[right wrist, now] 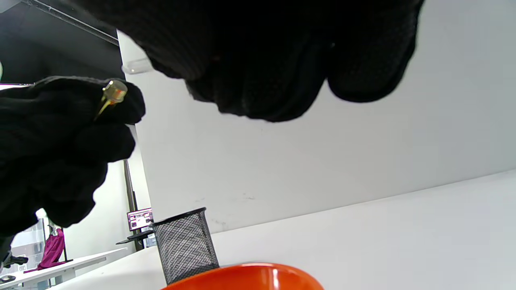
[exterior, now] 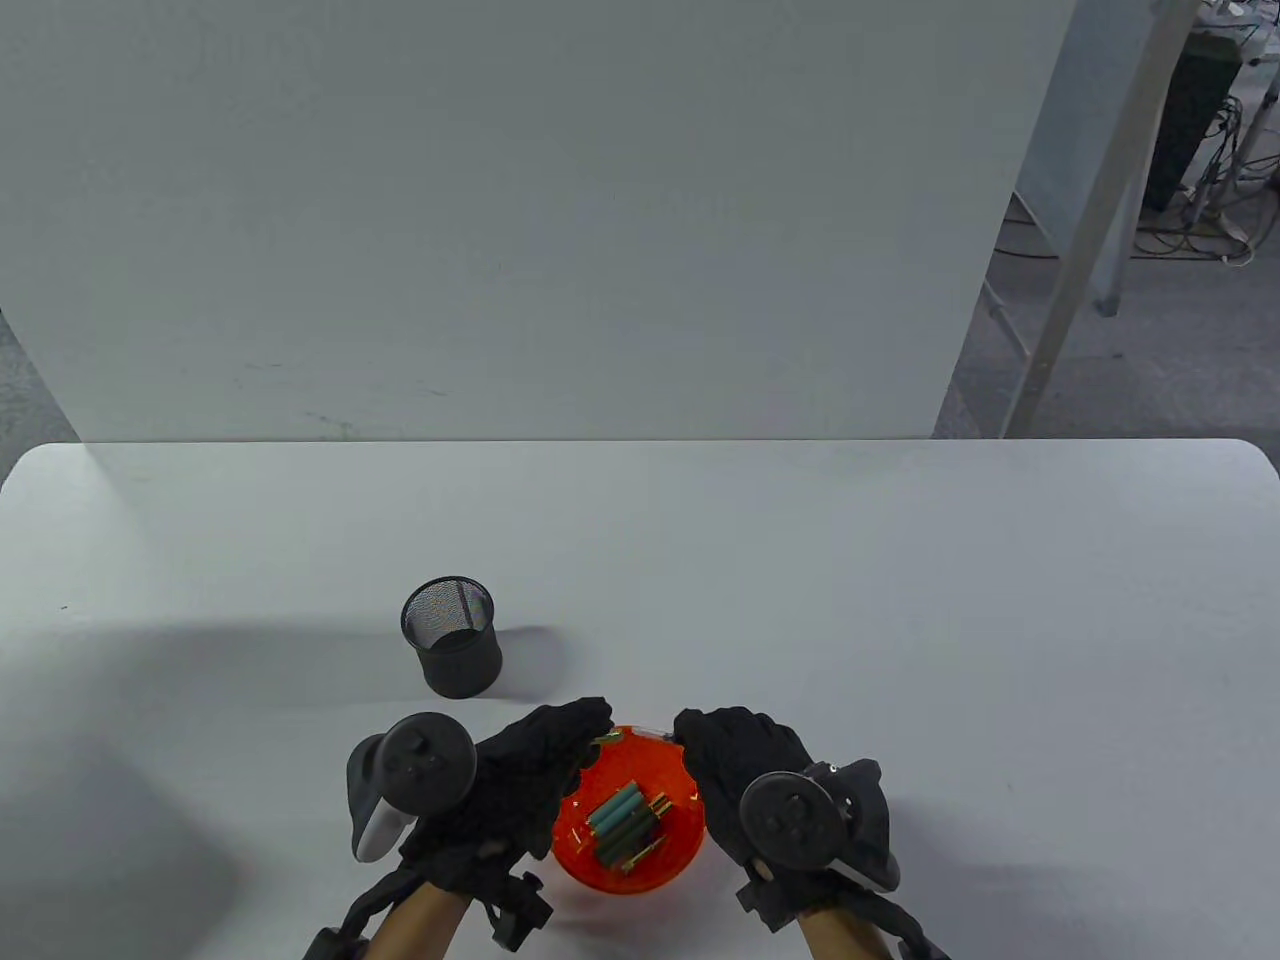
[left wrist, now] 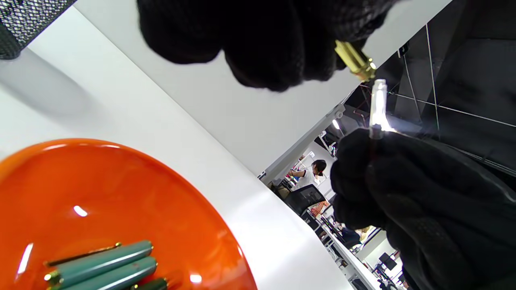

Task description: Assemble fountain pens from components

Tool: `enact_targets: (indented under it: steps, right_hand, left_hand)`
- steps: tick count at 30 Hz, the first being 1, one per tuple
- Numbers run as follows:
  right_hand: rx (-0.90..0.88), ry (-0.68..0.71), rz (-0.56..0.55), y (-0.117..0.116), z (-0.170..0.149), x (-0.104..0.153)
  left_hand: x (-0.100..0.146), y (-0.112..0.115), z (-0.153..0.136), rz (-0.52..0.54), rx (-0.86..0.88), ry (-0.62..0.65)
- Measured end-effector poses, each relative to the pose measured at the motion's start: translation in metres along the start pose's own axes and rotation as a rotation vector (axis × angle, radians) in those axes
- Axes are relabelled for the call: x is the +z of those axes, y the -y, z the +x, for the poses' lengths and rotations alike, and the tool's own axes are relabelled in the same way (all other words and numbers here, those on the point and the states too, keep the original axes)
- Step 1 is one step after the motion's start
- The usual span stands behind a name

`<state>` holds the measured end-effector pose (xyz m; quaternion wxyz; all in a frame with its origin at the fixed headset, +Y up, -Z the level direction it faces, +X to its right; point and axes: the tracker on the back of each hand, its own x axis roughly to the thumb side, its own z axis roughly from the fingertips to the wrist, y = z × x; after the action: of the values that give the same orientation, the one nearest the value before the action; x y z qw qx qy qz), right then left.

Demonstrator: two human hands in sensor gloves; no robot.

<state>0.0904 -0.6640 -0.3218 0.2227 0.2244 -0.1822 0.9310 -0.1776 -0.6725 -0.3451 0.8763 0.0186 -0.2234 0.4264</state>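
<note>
White and matte, the broad rounded-corner desk [exterior: 800, 600] carries everything, with a pale upright panel [exterior: 520, 220] standing along its far edge. Near the front edge, left of centre, stands a black wire-mesh cylindrical pen cup [exterior: 452, 636], upright, well back from the other things. Just in front of it and slightly to the right, close to the front edge, sits a glossy orange round bowl [exterior: 670, 850]. Inside the bowl lies a small heap of teal-green pen barrels with gold-coloured trim [exterior: 625, 815], lying side by side and touching one another.

Both black-gloved hands are raised over the far rim of the bowl, fingertips facing each other and a little apart. The left hand [exterior: 530, 775] is curled around a short gold-coloured metal pen section [left wrist: 354, 60], which pokes out from between the fingers towards the other hand. The right hand [exterior: 735, 755] pinches a slim clear plastic ink cartridge [left wrist: 378, 108] between its curled fingers, the free end pointing up at the gold piece. In the left wrist view the tip of the cartridge sits just beside the gold section's open end, the two not quite touching.
</note>
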Motion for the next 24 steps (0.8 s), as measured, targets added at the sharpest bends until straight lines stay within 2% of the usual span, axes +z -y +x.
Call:
enact_targets:
  steps: [12, 14, 20, 24]
  right_hand:
    - [0.014, 0.025, 0.054, -0.002, 0.003, 0.000]
    - [0.051, 0.030, 0.065, -0.002, 0.004, 0.000]
    - [0.205, 0.079, 0.066, -0.002, 0.014, 0.002]
    - [0.209, 0.075, 0.064, -0.003, 0.015, 0.004]
  left_hand:
    - [0.000, 0.003, 0.005, -0.025, -0.004, 0.025]
    - [0.000, 0.004, 0.006, -0.027, -0.024, 0.027]
    - [0.003, 0.008, 0.016, -0.015, -0.229, 0.068]
    - [0.003, 0.010, 0.016, -0.029, -0.219, 0.059]
